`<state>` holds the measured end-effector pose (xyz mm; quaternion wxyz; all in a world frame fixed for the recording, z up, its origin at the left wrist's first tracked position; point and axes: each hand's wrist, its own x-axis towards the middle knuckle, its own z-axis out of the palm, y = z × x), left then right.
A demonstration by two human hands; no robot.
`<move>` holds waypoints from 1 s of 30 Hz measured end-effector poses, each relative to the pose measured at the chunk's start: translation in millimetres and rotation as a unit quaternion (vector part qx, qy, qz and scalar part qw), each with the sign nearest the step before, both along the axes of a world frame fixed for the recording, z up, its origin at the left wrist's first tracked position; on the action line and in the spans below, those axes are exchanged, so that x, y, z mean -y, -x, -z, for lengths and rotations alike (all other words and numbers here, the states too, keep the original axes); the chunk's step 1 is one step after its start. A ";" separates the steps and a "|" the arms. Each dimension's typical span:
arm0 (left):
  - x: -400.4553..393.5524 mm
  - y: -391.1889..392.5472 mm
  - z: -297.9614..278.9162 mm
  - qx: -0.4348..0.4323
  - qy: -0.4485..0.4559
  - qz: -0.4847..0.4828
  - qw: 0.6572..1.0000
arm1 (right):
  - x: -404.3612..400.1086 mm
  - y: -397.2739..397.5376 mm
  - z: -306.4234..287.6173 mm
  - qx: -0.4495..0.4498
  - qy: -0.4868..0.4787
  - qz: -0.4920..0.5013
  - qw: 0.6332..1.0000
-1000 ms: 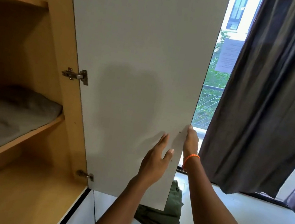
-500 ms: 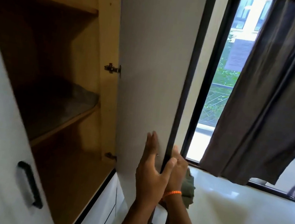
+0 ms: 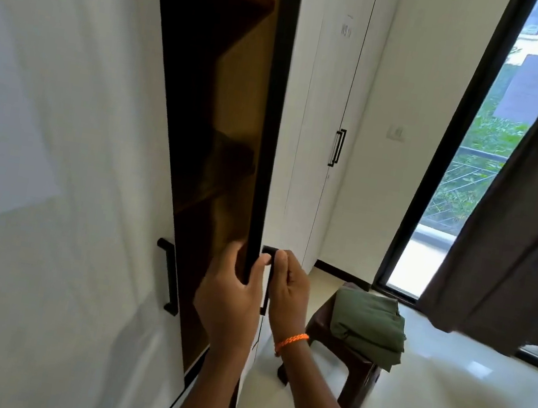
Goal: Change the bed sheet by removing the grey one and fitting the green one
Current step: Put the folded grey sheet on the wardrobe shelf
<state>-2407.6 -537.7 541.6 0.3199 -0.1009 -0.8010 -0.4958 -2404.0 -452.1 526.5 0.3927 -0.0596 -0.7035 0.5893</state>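
The person is standing at a white wardrobe, working on its nearly edge-on door (image 3: 272, 117). The left hand (image 3: 230, 298) is wrapping the door's dark edge, thumb on the near face, fingers curled round to the inner side. The right hand (image 3: 288, 289) is gripping the black bar handle (image 3: 267, 279) on the outer face, fingers curled round it, an orange braided band (image 3: 291, 341) on its wrist.

Risk, judged: the left fingers are sitting between the door edge and the cabinet frame. If the door is swinging shut, they could get pinched unless that hand is coming off first. A hard push could also bang the door against the frame.

The folded green sheet (image 3: 368, 325) is lying on a dark brown stool (image 3: 354, 371) to the right, near the floor, well apart from both hands. It is overhanging the stool's right edge slightly; a knock to the stool could tip it onto the floor. The grey sheet: a dim folded mass is showing on the shelf (image 3: 214, 192) inside, but I cannot tell its colour in that shadow.

Materials: door faces smooth matte white laminate, wooden interior, handle slim square-section metal. Sheet soft, creased cotton-like cloth. Floor glossy pale tile. A dark curtain (image 3: 518, 218) is hanging in loose folds at far right.
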 end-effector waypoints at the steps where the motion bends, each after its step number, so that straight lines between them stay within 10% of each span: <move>1: 5.0 3.1 0.6 -0.017 0.020 -0.035 0.999 | 3.8 3.5 0.4 0.008 -0.007 -0.006 1.000; 7: 35.1 25.6 0.4 -0.091 0.144 -0.255 0.952 | 32.4 28.8 1.6 0.026 -0.044 -0.039 0.998; 30: 71.4 68.6 9.9 -0.054 0.325 -0.362 0.872 | 78.1 81.2 24.0 0.115 -0.137 -0.069 0.981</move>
